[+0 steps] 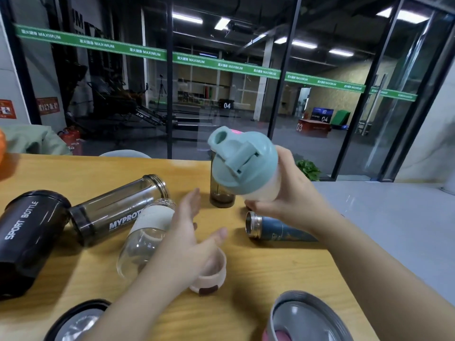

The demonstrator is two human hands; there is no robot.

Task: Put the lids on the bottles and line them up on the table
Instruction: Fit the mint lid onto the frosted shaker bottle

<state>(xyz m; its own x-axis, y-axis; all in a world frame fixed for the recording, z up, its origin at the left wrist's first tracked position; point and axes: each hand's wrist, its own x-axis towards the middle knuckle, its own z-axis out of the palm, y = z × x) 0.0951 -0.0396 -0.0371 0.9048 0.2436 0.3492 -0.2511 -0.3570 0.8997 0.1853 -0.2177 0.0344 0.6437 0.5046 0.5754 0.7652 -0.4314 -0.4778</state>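
Up above the wooden table (172,168), the right hand (290,193) holds a shaker bottle (256,190) with a pale, milky body, fingers wrapped round its lower part and the thumb side facing the camera. The bottle is tilted, its top leaning toward the left and away, and a teal lid (241,161) with a spout and flip cap already sits on it. The right forearm runs in from the lower right corner.

The left hand (189,232) hovers lower, holding nothing, palm turned toward the right, fingers straight and together, thumb spread out toward the bottle. Just beneath its thumb a pink lid (211,279) lies upside down on the table.

Beside the left hand a clear bottle (145,232) with a white band lies on its side, uncapped. Further left lie a smoky bottle (118,210) marked MYPROTEIN and a black bottle (27,237) marked SPORT BOTTLE. A small dark tumbler (221,195) stands upright behind the held bottle. A blue steel bottle (278,228) lies on its side under the right wrist, mouth open. At the near edge sit a black lid (73,323) and a grey lid (305,318).
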